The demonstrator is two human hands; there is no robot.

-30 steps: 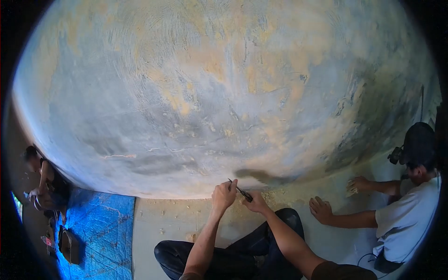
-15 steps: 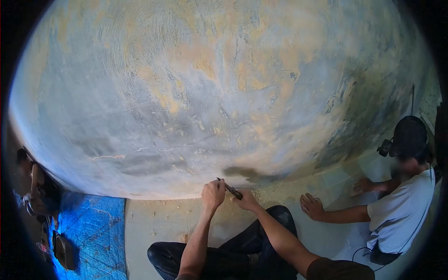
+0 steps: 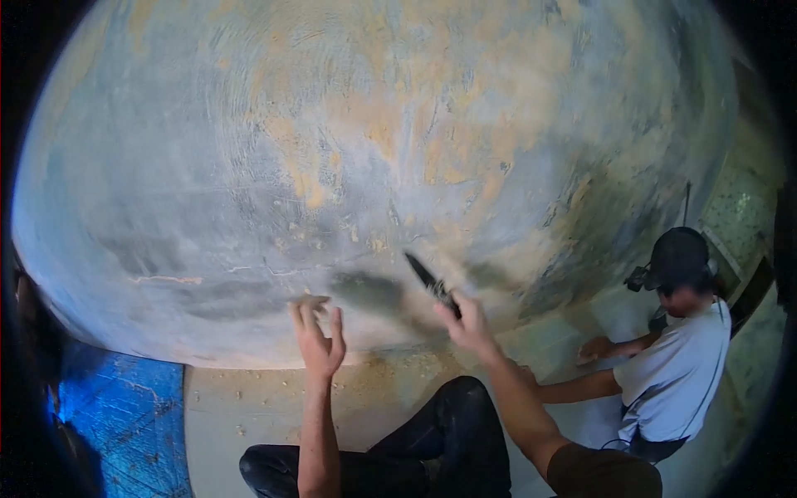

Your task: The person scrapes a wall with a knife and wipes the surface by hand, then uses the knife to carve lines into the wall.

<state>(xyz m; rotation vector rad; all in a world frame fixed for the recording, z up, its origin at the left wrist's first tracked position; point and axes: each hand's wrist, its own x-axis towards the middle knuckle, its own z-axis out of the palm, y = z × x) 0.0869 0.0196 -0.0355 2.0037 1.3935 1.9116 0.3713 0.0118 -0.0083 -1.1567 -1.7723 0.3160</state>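
The right hand (image 3: 469, 324) is gripping a dark knife (image 3: 432, 281) by its handle, fingers closing around it, below and right of the view's centre, toward 4 to 5 o'clock. The knife is pointing between 10 and 11 o'clock, its long axis slanting back toward 4 to 5 o'clock; its blade is showing against the large curved surface (image 3: 349, 158), and whether it is touching cannot be told. The right forearm is reaching up from 5 o'clock. The left hand (image 3: 320, 344), toward 7 o'clock, is holding nothing and opening upward, its thumb standing apart from its slightly blurred, bending fingers; its forearm is rising straight toward 12 o'clock. Pale crumbs are lying on the floor (image 3: 224, 423) at the surface's foot. A blue sheet (image 3: 133, 415) is spreading at 8 o'clock, and another person (image 3: 677, 357) is leaning forward between 3 and 4 o'clock.
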